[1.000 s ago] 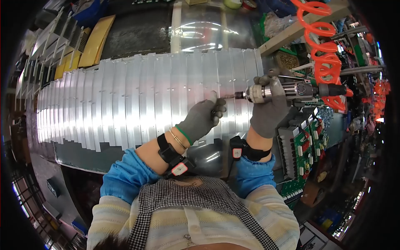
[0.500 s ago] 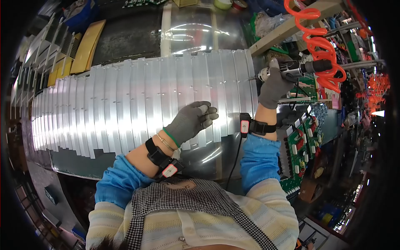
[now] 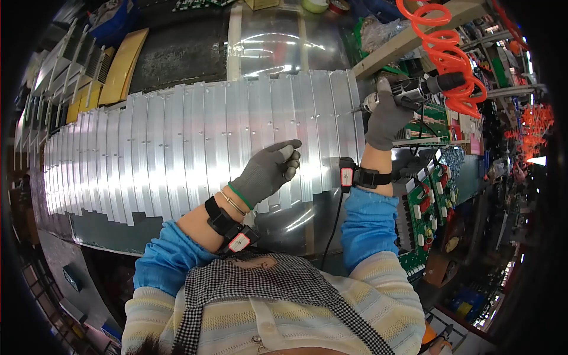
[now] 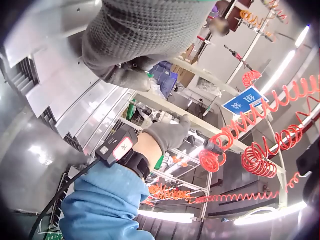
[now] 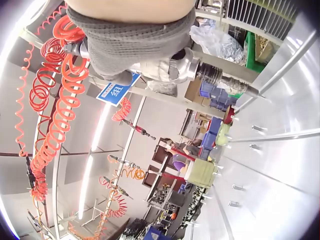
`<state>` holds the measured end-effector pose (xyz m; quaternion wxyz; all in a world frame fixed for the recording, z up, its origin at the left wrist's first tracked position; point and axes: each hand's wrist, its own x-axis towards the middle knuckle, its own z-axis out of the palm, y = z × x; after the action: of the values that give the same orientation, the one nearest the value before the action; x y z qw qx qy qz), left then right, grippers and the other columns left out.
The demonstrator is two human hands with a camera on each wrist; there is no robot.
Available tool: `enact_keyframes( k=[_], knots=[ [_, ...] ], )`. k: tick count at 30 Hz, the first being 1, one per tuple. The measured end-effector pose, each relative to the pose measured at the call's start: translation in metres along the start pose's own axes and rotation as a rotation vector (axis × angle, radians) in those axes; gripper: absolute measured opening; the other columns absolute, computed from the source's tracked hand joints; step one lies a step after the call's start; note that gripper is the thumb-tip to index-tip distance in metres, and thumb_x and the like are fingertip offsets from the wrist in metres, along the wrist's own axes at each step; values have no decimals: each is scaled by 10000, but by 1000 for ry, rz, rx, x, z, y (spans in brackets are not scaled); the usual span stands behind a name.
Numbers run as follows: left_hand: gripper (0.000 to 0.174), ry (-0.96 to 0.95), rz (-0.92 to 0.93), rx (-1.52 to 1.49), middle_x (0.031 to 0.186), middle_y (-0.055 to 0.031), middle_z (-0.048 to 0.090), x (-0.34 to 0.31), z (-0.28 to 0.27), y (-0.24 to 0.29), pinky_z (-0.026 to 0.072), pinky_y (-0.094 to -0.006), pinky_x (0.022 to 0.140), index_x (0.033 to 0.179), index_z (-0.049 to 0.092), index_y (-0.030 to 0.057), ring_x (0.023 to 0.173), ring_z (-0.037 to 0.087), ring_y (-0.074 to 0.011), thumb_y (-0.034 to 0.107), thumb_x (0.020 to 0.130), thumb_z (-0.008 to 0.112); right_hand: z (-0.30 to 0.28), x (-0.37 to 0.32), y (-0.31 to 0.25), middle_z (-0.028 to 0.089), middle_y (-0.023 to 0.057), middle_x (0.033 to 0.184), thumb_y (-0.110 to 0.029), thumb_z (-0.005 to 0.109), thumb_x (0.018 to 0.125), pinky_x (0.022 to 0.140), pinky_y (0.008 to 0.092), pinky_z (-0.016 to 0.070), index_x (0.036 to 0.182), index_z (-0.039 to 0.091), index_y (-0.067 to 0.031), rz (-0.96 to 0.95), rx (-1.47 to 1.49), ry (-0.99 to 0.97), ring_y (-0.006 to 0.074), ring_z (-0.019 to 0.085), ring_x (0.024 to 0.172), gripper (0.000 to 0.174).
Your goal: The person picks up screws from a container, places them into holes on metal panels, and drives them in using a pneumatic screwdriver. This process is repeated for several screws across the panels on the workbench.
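Overlapping silver metal strips point(image 3: 195, 124) lie in a long row, small screws standing in them; the right wrist view shows screws point(image 5: 255, 146) close up. The gloved right hand point(image 3: 387, 121) grips a power screwdriver point(image 3: 414, 90), also seen in the right wrist view as a metal-nosed tool point(image 5: 187, 67). Its bit points left, at the row's right end; contact cannot be told. Over the strips, the gloved left hand point(image 3: 264, 171) has curled fingers, thumb against forefinger. In the left wrist view small dark, shiny bits, apparently screws, show among the left hand's point(image 4: 145, 35) fingers.
A red coiled air hose point(image 3: 441, 50) hangs at the upper right, with a wooden beam point(image 3: 408, 44) beside it. Green circuit boards point(image 3: 435, 216) stand right of the right forearm. Yellow boards point(image 3: 124, 65) and a metal rack point(image 3: 50, 83) are at upper left.
The right hand and screwdriver have moved from beside the left hand to the row's right end. The left hand has drawn back from the bit, down and left, its fingers more curled.
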<state>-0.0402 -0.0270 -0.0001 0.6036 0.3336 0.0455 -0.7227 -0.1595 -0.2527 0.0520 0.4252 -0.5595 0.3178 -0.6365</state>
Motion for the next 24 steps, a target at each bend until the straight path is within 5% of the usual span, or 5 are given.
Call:
enact_keyframes(
  k=[15, 18, 20, 22, 24],
  knots=[
    [221, 52, 44, -23, 963, -61, 543, -7, 10, 5, 507, -221, 707, 1113, 495, -11, 817, 558, -117, 137, 949, 495, 5, 3, -3, 611, 62, 807, 10, 679, 751, 514, 274, 475, 965, 583, 16, -154, -72, 65, 129, 559, 591, 234],
    [179, -10, 59, -26, 921, -37, 529, -2, 5, 2, 490, -207, 666, 1052, 504, 18, 777, 532, -94, 169, 955, 497, 8, -13, -57, 608, 76, 820, -5, 652, 785, 495, 285, 479, 966, 585, 8, 215, 212, 18, 130, 565, 609, 193],
    [163, -36, 62, -16, 892, -21, 515, 1, 11, 1, 473, -195, 640, 1022, 506, 38, 744, 508, -79, 188, 959, 499, -2, -32, -63, 604, 100, 836, -119, 585, 856, 558, 310, 492, 1001, 574, -9, -3, 20, -140, 140, 572, 725, 182],
    [189, -9, 35, -9, 854, -3, 496, 0, 19, 1, 447, -178, 612, 984, 509, 64, 706, 471, -66, 252, 960, 510, -7, -44, -91, 595, 100, 883, -99, 542, 858, 661, 353, 503, 1113, 526, -11, 518, 649, -308, 153, 575, 758, 270],
    [218, -37, 15, -43, 833, 3, 490, 1, 18, -3, 443, -172, 596, 964, 507, 68, 694, 468, -62, 286, 957, 517, 28, -67, -121, 583, 104, 794, -32, 571, 818, 527, 308, 467, 1036, 509, 4, 354, 501, -73, 186, 568, 633, 229]
  ],
)
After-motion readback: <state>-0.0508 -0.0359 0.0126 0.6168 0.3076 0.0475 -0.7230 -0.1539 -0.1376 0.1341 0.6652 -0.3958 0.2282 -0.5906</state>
